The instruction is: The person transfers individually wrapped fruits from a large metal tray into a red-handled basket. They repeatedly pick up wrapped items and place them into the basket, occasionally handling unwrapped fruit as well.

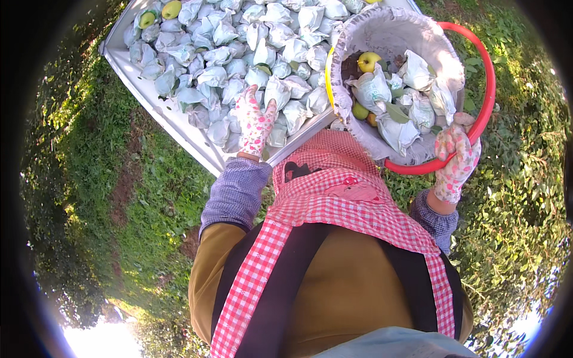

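Observation:
My left hand [256, 121], in a pink-flowered glove, rests palm down on several paper-bagged fruits [218, 77] heaped in a white-walled bin [152, 105]. Its thumb and fingers are apart and nothing is gripped. My right hand [456, 156], gloved alike, is closed around the red hoop handle [488, 85] of a cloth-lined bucket [398, 22]. That bucket tilts towards me beside the bin's near right corner. Inside it lie several bagged fruits [371, 92], loose leaves [397, 113] and a bare yellow fruit [369, 61], apple or pear.
Two bare yellow-green fruits [171, 9] sit at the bin's far left. Grass [165, 192] covers the ground on the left, with leafy branches [523, 201] on the right. A red checked apron [322, 192] hangs before me, close to the bin's edge.

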Demonstrator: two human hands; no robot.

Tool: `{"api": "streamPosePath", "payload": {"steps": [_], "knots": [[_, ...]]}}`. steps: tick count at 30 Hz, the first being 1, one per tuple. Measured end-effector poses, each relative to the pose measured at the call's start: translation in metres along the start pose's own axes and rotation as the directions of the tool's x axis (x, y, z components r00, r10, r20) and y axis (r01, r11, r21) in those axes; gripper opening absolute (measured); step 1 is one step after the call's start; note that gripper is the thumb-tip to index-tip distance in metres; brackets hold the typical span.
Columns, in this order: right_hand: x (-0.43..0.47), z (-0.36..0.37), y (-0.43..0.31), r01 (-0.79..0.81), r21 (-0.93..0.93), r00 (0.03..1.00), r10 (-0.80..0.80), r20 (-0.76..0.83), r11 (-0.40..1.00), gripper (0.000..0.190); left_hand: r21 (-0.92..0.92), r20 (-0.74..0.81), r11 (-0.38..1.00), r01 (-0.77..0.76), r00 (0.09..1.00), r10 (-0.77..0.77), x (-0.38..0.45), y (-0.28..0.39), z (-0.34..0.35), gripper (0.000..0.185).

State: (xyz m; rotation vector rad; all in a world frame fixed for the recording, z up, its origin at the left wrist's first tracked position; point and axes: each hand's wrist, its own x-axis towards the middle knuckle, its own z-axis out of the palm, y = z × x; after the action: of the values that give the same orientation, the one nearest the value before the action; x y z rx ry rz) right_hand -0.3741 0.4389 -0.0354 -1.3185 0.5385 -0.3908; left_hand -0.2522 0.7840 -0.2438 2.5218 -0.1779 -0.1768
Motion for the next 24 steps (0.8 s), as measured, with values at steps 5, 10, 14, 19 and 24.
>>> {"api": "streamPosePath", "payload": {"steps": [5, 10, 14, 19, 24], "knots": [[-0.003, -0.001, 0.002, -0.001, -0.008, 1.0, 0.001, -0.027, 1.0, 0.035, -0.407, -0.083, 0.663, -0.628, 0.748, 0.658, 0.032, 0.176, 0.007, 0.049], [-0.005, -0.004, 0.006, -0.017, 0.053, 0.994, 0.023, -0.105, 0.998, 0.02, 0.112, 0.745, 0.652, -0.75, 0.498, 0.445, 0.047, 0.242, 0.076, 0.06], [-0.006, -0.006, 0.005, -0.009, 0.104, 0.999, 0.013, -0.039, 0.995, 0.022, 0.087, 0.68, 0.757, -0.647, 0.594, 0.43, 0.044, 0.229, 0.121, 0.037], [0.002, -0.008, 0.006, -0.032, 0.062, 0.998, 0.036, -0.05, 0.998, 0.025, 0.046, 0.639, 0.796, -0.604, 0.63, 0.441, 0.045, 0.232, 0.113, 0.045], [0.004, -0.016, 0.007, 0.0, -0.004, 1.0, 0.0, -0.025, 1.0, 0.024, -0.459, 0.171, 0.732, -0.503, 0.759, 0.628, 0.036, 0.212, -0.001, 0.089]]}}
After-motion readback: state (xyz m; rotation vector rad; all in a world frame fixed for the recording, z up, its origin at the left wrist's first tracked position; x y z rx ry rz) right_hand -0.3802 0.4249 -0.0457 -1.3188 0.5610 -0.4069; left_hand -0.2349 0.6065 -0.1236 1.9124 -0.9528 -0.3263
